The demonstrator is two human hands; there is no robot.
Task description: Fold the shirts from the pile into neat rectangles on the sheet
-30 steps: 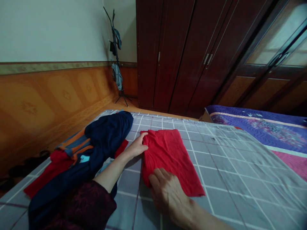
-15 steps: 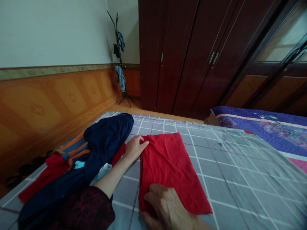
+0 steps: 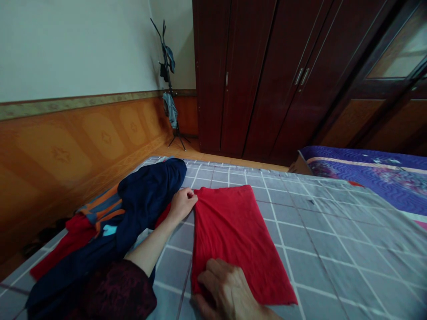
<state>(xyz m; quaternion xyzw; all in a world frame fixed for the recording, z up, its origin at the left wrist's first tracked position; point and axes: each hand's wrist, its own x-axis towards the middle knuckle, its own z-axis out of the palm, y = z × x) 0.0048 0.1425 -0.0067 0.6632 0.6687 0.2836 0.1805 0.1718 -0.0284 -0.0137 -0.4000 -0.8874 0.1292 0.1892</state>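
Left hand pinches the far left corner of the red knit garment, fingers closed on the fabric. Right hand sits on the garment's near left edge; whether it grips or only presses, cannot tell. Garment lies flat, apparently folded into a long rectangle, on a grey checked bedsheet. Just left of the garment: a bunched navy garment, with orange-striped clothing beside it. Well beyond the garment: a dark wooden wardrobe. Fabric looks thin, light and limp, likely to slump and wrinkle. Best taken by opposite corners, pinched along its edges.
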